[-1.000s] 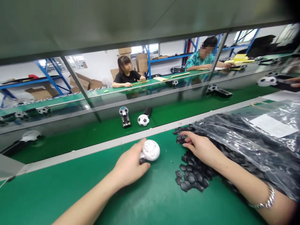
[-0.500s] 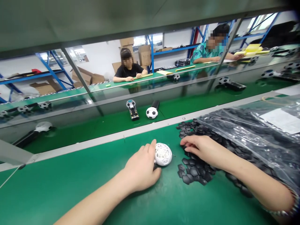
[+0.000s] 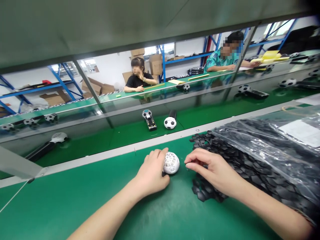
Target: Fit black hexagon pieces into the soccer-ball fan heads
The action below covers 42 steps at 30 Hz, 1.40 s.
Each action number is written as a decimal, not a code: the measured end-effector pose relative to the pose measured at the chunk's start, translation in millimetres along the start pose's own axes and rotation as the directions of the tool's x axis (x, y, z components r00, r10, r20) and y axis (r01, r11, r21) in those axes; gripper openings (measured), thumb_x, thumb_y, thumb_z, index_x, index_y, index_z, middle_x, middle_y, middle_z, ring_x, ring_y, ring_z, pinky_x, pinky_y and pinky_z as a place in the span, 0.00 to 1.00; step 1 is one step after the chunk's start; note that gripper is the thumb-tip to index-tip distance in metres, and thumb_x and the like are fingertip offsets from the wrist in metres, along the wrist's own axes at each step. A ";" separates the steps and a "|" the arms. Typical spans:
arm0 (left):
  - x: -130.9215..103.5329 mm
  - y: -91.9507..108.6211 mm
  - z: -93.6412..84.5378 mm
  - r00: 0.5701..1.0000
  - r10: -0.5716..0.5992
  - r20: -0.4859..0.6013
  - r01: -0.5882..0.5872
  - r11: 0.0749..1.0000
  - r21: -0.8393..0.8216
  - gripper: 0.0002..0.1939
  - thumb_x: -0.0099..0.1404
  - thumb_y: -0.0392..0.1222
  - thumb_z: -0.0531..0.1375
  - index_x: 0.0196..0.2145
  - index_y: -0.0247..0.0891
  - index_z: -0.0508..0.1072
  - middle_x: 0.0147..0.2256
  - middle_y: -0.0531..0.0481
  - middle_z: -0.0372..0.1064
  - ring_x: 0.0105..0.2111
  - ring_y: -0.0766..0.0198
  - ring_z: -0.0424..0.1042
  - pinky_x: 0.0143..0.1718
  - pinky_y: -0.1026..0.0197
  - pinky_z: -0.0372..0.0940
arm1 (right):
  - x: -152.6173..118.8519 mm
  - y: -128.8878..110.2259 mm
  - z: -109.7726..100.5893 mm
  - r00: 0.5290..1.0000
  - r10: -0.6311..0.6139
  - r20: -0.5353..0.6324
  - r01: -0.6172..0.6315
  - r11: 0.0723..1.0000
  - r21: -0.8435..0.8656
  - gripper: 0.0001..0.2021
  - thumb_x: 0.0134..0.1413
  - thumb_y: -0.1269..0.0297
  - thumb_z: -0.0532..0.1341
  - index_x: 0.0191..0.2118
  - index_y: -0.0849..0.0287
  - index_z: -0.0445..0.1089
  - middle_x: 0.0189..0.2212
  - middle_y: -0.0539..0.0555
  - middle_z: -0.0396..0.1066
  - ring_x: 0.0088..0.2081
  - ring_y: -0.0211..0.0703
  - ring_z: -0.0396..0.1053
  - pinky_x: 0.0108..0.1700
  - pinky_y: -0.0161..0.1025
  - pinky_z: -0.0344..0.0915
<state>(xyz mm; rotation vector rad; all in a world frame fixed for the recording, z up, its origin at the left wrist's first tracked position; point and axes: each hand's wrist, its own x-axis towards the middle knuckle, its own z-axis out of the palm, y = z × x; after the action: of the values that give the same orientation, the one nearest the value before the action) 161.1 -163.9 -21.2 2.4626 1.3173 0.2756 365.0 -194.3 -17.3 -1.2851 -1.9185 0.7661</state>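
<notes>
Bag (image 3: 265,151) of black pieces (image 3: 250,166), some outside

Beyond, a person in black (image 3: 137,81) and another in a teal patterned shirt (image 3: 217,62) are at a green surface (image 3: 136,94); behind them, blue shelving (image 3: 185,59); cardboard boxes (image 3: 156,64).

Right hand (image 3: 213,169) nearer the white ball (image 3: 172,163) than before, fingertips (image 3: 188,160) closer together, clear of the black pieces (image 3: 233,150)

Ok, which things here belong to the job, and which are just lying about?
Likely in the job:
white ball-shaped shell, held by the left hand
loose black pieces, by the right hand
clear plastic bag beside them

Likely lying about:
cardboard boxes in the background
yellow strip opposite
</notes>
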 end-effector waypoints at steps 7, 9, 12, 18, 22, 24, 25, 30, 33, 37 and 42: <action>-0.2 0.3 1.9 1.000 0.016 -0.017 -0.019 0.981 -0.195 0.36 0.52 0.39 0.58 0.58 0.40 0.53 0.50 0.45 0.58 0.49 0.54 0.62 0.50 0.54 0.61 | -6.1 0.0 18.2 0.998 0.029 0.064 -0.035 0.995 0.090 0.05 0.54 0.66 0.56 0.31 0.54 0.69 0.30 0.49 0.67 0.31 0.39 0.66 0.34 0.35 0.62; -0.4 0.3 1.7 1.000 0.003 -0.014 -0.006 0.974 -0.227 0.37 0.51 0.41 0.60 0.57 0.41 0.54 0.50 0.45 0.58 0.49 0.54 0.62 0.50 0.54 0.61 | -6.2 2.1 23.6 0.998 -0.006 0.060 -0.001 0.994 0.112 0.05 0.54 0.67 0.57 0.30 0.55 0.70 0.32 0.50 0.65 0.32 0.39 0.65 0.35 0.36 0.62; -0.1 0.2 0.6 1.000 -0.010 -0.004 0.008 0.962 -0.272 0.39 0.49 0.46 0.63 0.57 0.42 0.55 0.50 0.46 0.59 0.48 0.53 0.63 0.50 0.53 0.61 | -4.6 3.8 30.2 0.999 -0.009 0.038 0.003 0.989 0.150 0.05 0.53 0.68 0.58 0.28 0.56 0.68 0.31 0.50 0.62 0.32 0.38 0.63 0.33 0.35 0.61; 0.7 0.1 -0.4 0.999 -0.024 -0.021 0.015 0.938 -0.347 0.36 0.48 0.46 0.65 0.55 0.42 0.60 0.46 0.47 0.63 0.45 0.56 0.66 0.47 0.55 0.62 | -2.5 4.8 33.8 1.000 -0.003 -0.001 0.003 0.993 0.118 0.05 0.53 0.68 0.58 0.26 0.57 0.64 0.31 0.50 0.60 0.31 0.38 0.61 0.33 0.37 0.61; 1.5 -0.8 -0.4 0.999 -0.026 -0.034 0.011 0.926 -0.377 0.35 0.47 0.45 0.66 0.53 0.43 0.63 0.44 0.48 0.65 0.42 0.57 0.67 0.44 0.57 0.64 | -3.2 7.6 33.1 0.998 0.022 -0.061 -0.020 0.999 0.045 0.05 0.50 0.67 0.59 0.34 0.55 0.61 0.41 0.52 0.62 0.39 0.42 0.63 0.37 0.39 0.63; 2.0 -1.1 -0.8 0.999 -0.011 -0.046 -0.008 0.922 -0.388 0.33 0.47 0.43 0.65 0.52 0.44 0.63 0.43 0.49 0.65 0.42 0.58 0.67 0.44 0.58 0.64 | -3.6 6.2 34.3 0.997 0.057 -0.043 -0.054 0.996 0.067 0.12 0.50 0.67 0.59 0.41 0.53 0.59 0.47 0.53 0.61 0.44 0.44 0.63 0.42 0.41 0.63; 2.1 -1.1 -1.0 0.999 -0.004 -0.050 -0.017 0.919 -0.394 0.32 0.48 0.42 0.65 0.52 0.44 0.64 0.43 0.49 0.65 0.42 0.58 0.67 0.44 0.58 0.64 | -3.4 4.5 35.2 0.997 0.072 -0.025 -0.069 0.994 0.086 0.14 0.50 0.67 0.59 0.43 0.53 0.58 0.47 0.53 0.62 0.45 0.44 0.63 0.43 0.42 0.63; 1.3 -0.9 0.2 0.998 0.006 -0.058 -0.028 0.919 -0.393 0.30 0.50 0.41 0.64 0.51 0.43 0.64 0.45 0.48 0.66 0.43 0.57 0.67 0.45 0.56 0.63 | 5.7 1.3 28.2 0.997 0.076 0.034 -0.079 0.990 0.113 0.13 0.50 0.68 0.59 0.43 0.56 0.59 0.42 0.53 0.67 0.45 0.42 0.65 0.44 0.40 0.64; 1.4 -2.8 0.0 1.000 -0.011 -0.024 0.001 0.924 -0.382 0.32 0.49 0.43 0.65 0.53 0.43 0.62 0.49 0.48 0.65 0.46 0.55 0.67 0.47 0.55 0.62 | 13.8 17.1 6.0 0.997 0.073 0.030 -0.070 0.995 -0.068 0.06 0.54 0.63 0.57 0.37 0.58 0.64 0.36 0.51 0.69 0.37 0.40 0.68 0.38 0.36 0.66; 3.0 -8.2 -9.8 0.996 0.033 0.083 -0.004 0.946 -0.324 0.34 0.48 0.46 0.65 0.54 0.43 0.62 0.51 0.47 0.65 0.47 0.54 0.67 0.48 0.54 0.62 | 16.7 45.8 -25.3 0.978 0.102 -0.183 -0.182 0.843 -0.505 0.07 0.54 0.61 0.57 0.31 0.58 0.68 0.31 0.52 0.70 0.32 0.44 0.68 0.33 0.39 0.64; 0.5 -7.7 -20.8 0.989 0.120 0.082 -0.111 0.988 -0.107 0.34 0.51 0.32 0.56 0.56 0.48 0.58 0.54 0.50 0.60 0.52 0.53 0.60 0.51 0.51 0.57 | 15.1 52.9 -26.8 0.994 0.069 -0.089 -0.110 0.768 -0.631 0.05 0.52 0.67 0.59 0.31 0.57 0.72 0.31 0.54 0.73 0.37 0.50 0.67 0.37 0.42 0.63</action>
<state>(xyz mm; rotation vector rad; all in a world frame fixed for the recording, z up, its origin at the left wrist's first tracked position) 148.8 -155.4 -4.8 2.4386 1.0994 0.2529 410.5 -160.0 -39.6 -1.7839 -2.1636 0.0842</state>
